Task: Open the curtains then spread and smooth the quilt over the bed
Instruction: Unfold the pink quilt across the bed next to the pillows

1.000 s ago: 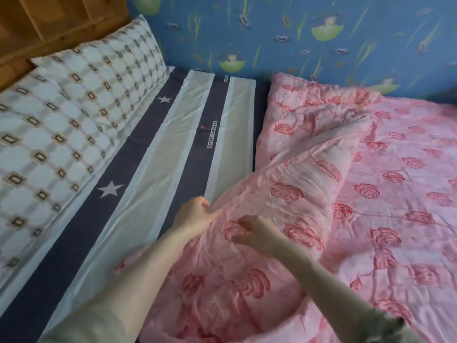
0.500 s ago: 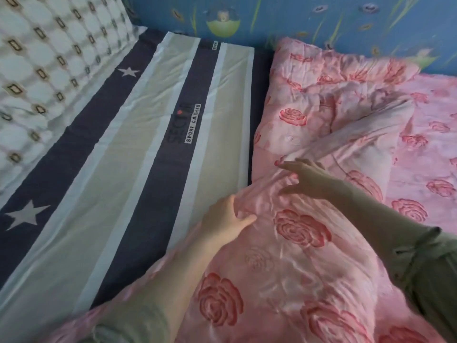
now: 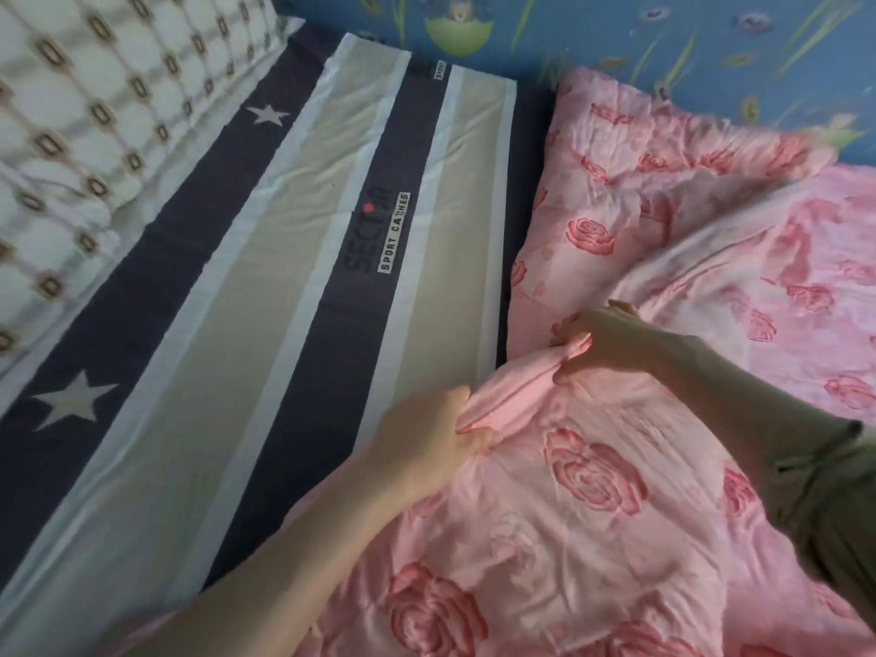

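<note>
A pink quilt (image 3: 616,505) printed with red roses lies rumpled over the right half of the bed, its edge folded and bunched near the middle. My left hand (image 3: 426,443) grips that bunched edge from the left side. My right hand (image 3: 602,341) pinches the same fold a little farther along, fingers curled round the fabric. The striped bed sheet (image 3: 294,286), navy, beige and white with stars, lies bare on the left half. No curtains are in view.
Two checked pillows (image 3: 95,111) sit at the upper left against the head of the bed. A blue wall (image 3: 663,35) with cartoon prints borders the far side of the bed, close behind the quilt.
My right hand went from lying flat on the quilt to pinching the folded edge. The left hand kept its grip. My view shifted closer and lower over the bed.
</note>
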